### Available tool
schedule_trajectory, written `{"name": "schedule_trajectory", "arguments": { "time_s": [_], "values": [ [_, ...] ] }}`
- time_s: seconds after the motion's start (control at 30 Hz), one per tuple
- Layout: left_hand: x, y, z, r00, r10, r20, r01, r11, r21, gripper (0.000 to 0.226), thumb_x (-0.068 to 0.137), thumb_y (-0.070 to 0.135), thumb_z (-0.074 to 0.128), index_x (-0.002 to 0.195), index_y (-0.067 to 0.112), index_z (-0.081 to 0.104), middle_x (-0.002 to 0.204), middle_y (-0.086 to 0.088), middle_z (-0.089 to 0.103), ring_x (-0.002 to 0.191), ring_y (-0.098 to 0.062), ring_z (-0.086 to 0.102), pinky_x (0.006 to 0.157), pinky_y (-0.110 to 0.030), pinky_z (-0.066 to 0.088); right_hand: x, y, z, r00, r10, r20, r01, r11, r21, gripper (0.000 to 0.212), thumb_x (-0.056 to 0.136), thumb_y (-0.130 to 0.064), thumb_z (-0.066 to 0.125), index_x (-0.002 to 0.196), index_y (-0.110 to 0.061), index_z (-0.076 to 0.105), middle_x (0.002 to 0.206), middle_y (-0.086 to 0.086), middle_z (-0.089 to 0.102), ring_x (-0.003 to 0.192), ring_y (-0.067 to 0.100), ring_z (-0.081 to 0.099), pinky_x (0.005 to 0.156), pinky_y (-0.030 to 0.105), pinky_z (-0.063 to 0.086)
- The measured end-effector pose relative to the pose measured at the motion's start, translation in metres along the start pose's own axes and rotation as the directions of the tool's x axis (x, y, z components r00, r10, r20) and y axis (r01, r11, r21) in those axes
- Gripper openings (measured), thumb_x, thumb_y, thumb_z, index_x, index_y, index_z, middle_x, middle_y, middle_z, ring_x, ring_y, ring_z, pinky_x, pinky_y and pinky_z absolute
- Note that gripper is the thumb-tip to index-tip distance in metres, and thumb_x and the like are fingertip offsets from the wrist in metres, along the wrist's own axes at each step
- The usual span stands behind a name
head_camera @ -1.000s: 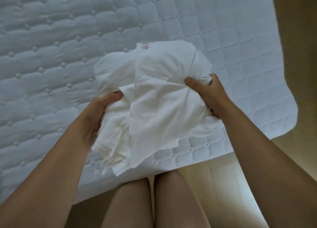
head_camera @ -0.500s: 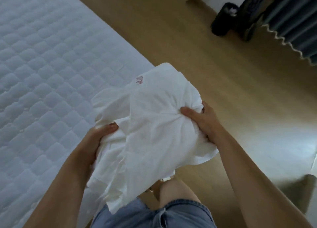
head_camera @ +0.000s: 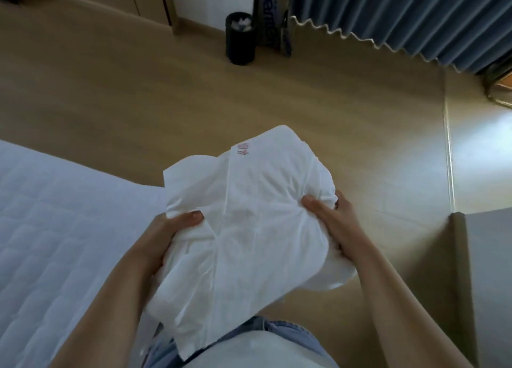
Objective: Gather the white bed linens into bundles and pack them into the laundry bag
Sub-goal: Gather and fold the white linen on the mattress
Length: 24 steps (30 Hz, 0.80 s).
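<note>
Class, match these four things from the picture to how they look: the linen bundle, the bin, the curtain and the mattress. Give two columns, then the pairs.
1. linen bundle
2. bin
3. curtain
4. mattress

A. blue, pleated
B. white, quilted
C. black, cylindrical
D. white, crumpled

Pairs: 1-D, 2-C, 3-A, 4-B

The linen bundle [head_camera: 249, 229] is thin white cloth, matt and finely creased. The mattress [head_camera: 55, 229] is quilted white fabric, matt, dimpled along its stitching. The floor [head_camera: 138, 104] looks like smooth pale wood with a soft sheen where light falls. The curtain [head_camera: 401, 13] is pleated blue cloth; the shorts [head_camera: 288, 330] are light blue denim; the bin [head_camera: 239, 46] looks matt black
</note>
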<state>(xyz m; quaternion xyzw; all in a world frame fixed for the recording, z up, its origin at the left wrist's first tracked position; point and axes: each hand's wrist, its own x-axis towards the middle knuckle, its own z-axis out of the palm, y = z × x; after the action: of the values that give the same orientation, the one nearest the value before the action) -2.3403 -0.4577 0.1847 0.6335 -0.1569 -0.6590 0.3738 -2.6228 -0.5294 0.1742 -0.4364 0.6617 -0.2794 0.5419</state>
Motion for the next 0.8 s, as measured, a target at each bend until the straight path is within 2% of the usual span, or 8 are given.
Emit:
{"name": "schedule_trajectory", "arguments": {
  "time_s": [0.1, 0.17, 0.27, 0.33, 0.47, 0.53, 0.63, 0.8],
  "values": [
    [0.048, 0.039, 0.039, 1.000, -0.016, 0.024, 0.015, 0.999, 0.051, 0.048, 0.068, 0.030, 0.074, 0.112, 0.013, 0.066, 0.102, -0.016, 0.072, 0.095, -0.038, 0.068, 0.092, -0.052, 0.050, 0.045, -0.014, -0.026, 0.998, 0.027, -0.058, -0.025, 0.999, 0.040, 0.026, 0.074, -0.033, 0.078, 0.092, -0.031, 0.059, 0.090, -0.012, 0.069, 0.073, -0.003, 0.067, 0.061, 0.016, 0.049],
    [0.087, 0.067, 0.066, 0.998, -0.042, 0.035, 0.039, 0.995, 0.089, 0.030, 0.080, 0.026, 0.069, 0.107, 0.013, 0.067, 0.098, -0.015, 0.073, 0.094, -0.037, 0.068, 0.087, -0.047, 0.053, 0.078, -0.027, -0.047, 0.994, 0.043, -0.102, -0.034, 0.996, 0.082, 0.024, 0.076, -0.029, 0.076, 0.090, -0.031, 0.057, 0.087, -0.012, 0.068, 0.065, -0.007, 0.065, 0.054, 0.010, 0.047],
    [0.139, 0.118, 0.121, 0.992, -0.070, 0.109, 0.053, 0.986, 0.156, 0.023, 0.079, 0.024, 0.068, 0.098, 0.012, 0.068, 0.092, -0.014, 0.074, 0.082, -0.030, 0.070, 0.071, -0.036, 0.055, 0.118, -0.045, -0.087, 0.976, 0.080, -0.201, -0.051, 0.988, 0.143, 0.024, 0.078, -0.026, 0.076, 0.094, -0.030, 0.058, 0.089, -0.012, 0.067, 0.064, -0.008, 0.065, 0.051, 0.007, 0.046],
    [0.174, 0.151, 0.166, 0.982, -0.026, 0.188, -0.016, 0.975, 0.220, 0.018, 0.076, 0.022, 0.072, 0.091, 0.012, 0.068, 0.086, -0.010, 0.075, 0.068, -0.021, 0.071, 0.061, -0.031, 0.056, 0.143, -0.050, -0.119, 0.952, 0.113, -0.286, -0.060, 0.981, 0.187, 0.032, 0.077, -0.028, 0.076, 0.104, -0.024, 0.059, 0.093, -0.011, 0.067, 0.070, -0.004, 0.065, 0.052, 0.006, 0.045],
    [0.232, 0.195, 0.266, 0.939, -0.088, 0.331, -0.029, 0.942, 0.334, 0.048, 0.051, 0.026, 0.083, 0.095, 0.011, 0.071, 0.098, -0.016, 0.073, 0.081, -0.030, 0.072, 0.067, -0.037, 0.059, 0.182, -0.049, -0.189, 0.884, 0.196, -0.423, -0.079, 0.957, 0.279, 0.044, 0.077, -0.033, 0.076, 0.115, -0.022, 0.056, 0.093, -0.014, 0.063, 0.078, -0.003, 0.059, 0.058, 0.010, 0.045],
    [0.258, 0.204, 0.321, 0.919, -0.134, 0.370, -0.025, 0.919, 0.394, 0.049, 0.053, 0.025, 0.083, 0.097, 0.009, 0.071, 0.098, -0.017, 0.073, 0.083, -0.034, 0.071, 0.068, -0.039, 0.059, 0.202, -0.044, -0.232, 0.859, 0.234, -0.456, -0.090, 0.945, 0.316, 0.044, 0.074, -0.038, 0.077, 0.112, -0.027, 0.056, 0.098, -0.013, 0.064, 0.085, 0.002, 0.062, 0.070, 0.019, 0.048],
    [0.288, 0.212, 0.408, 0.900, -0.178, 0.398, -0.022, 0.893, 0.449, 0.049, 0.056, 0.024, 0.082, 0.102, 0.009, 0.070, 0.098, -0.016, 0.073, 0.084, -0.034, 0.071, 0.066, -0.037, 0.058, 0.238, -0.033, -0.305, 0.836, 0.272, -0.477, -0.107, 0.933, 0.345, 0.041, 0.066, -0.050, 0.081, 0.094, -0.039, 0.053, 0.100, -0.014, 0.064, 0.093, 0.010, 0.063, 0.087, 0.035, 0.050],
    [0.324, 0.231, 0.543, 0.900, -0.195, 0.391, -0.025, 0.870, 0.493, 0.044, 0.061, 0.024, 0.076, 0.102, 0.009, 0.069, 0.095, -0.016, 0.073, 0.079, -0.032, 0.071, 0.066, -0.037, 0.057, 0.295, -0.033, -0.420, 0.825, 0.298, -0.480, -0.102, 0.914, 0.392, 0.047, 0.057, -0.055, 0.081, 0.093, -0.041, 0.053, 0.104, -0.012, 0.065, 0.096, 0.012, 0.064, 0.090, 0.036, 0.050]
  ]
}}
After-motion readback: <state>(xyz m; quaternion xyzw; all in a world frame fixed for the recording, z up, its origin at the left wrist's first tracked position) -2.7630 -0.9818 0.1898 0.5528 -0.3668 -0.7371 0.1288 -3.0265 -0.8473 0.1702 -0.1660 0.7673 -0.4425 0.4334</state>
